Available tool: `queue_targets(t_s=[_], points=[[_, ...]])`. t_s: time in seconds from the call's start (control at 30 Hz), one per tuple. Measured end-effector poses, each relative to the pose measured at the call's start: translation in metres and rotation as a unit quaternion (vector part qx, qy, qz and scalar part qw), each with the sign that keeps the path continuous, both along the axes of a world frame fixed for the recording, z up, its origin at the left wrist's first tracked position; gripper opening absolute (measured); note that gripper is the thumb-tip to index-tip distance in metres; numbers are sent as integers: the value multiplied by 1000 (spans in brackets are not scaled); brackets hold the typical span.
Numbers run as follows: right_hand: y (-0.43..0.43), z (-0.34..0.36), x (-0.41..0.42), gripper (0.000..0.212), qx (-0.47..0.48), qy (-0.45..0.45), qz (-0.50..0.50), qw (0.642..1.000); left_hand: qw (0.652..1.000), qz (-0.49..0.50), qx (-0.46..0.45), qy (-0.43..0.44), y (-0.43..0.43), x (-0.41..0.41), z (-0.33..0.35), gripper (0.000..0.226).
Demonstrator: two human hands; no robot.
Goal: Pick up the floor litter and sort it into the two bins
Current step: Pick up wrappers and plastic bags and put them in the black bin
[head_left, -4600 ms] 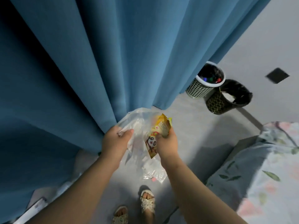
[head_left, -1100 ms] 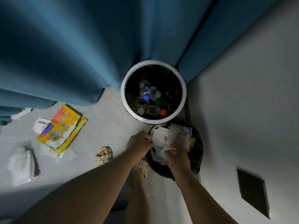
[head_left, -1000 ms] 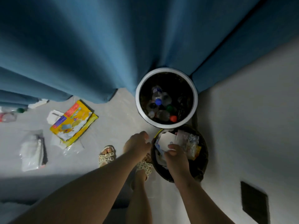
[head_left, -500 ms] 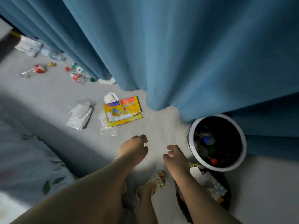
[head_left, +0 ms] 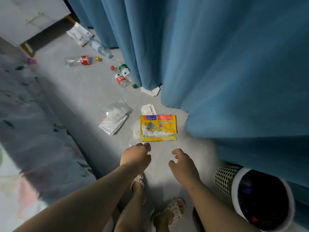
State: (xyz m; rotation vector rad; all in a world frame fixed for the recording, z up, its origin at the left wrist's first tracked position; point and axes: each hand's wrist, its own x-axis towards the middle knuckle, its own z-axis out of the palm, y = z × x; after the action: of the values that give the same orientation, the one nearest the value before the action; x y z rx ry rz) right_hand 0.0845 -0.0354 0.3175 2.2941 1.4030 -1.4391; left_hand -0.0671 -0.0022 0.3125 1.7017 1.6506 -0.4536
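Both hands hang empty above the grey floor, fingers loosely curled: my left hand (head_left: 135, 154) and my right hand (head_left: 183, 162). Just ahead of them lies a yellow snack packet (head_left: 158, 128) on white paper scraps (head_left: 148, 110). A clear plastic bag (head_left: 115, 118) lies to its left. Farther off lie two small bottles with red and green labels (head_left: 122, 76), a clear bottle with a red label (head_left: 78, 60), another clear bottle (head_left: 101, 47) and loose caps. The white mesh bin (head_left: 237, 185), holding bottles, stands at the lower right. The dark bin is out of view.
A blue curtain (head_left: 217, 64) hangs along the right and reaches the floor. A bed with a floral cover (head_left: 25, 131) borders the floor on the left. A white cabinet on legs (head_left: 33, 15) stands at the far left. My sandalled feet (head_left: 173, 210) are below the hands.
The wrappers I held went into the dark bin and both hands came away empty. My view has swung left from the bins toward the litter on the floor.
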Motion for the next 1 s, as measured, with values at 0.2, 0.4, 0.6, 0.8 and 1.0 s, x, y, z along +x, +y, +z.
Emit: queue_targets(t_s=[0.2, 0.4, 0.6, 0.8, 1.0], points=[[57, -26, -42, 37, 13, 1, 64, 998, 998, 54, 4, -13, 41, -38, -30, 33], [92, -80, -45, 45, -1, -34, 136, 990, 997, 74, -11, -11, 63, -53, -87, 34], [118, -173, -36, 57, -32, -80, 211, 974, 992, 121, -23, -9, 80, -51, -175, 34], [128, -294, -12, 61, -77, -56, 76, 993, 976, 203, -51, -55, 81, -31, -282, 38], [138, -401, 21, 62, -112, 22, -225, 968, 970, 224, -54, -72, 83, -15, -374, 52]])
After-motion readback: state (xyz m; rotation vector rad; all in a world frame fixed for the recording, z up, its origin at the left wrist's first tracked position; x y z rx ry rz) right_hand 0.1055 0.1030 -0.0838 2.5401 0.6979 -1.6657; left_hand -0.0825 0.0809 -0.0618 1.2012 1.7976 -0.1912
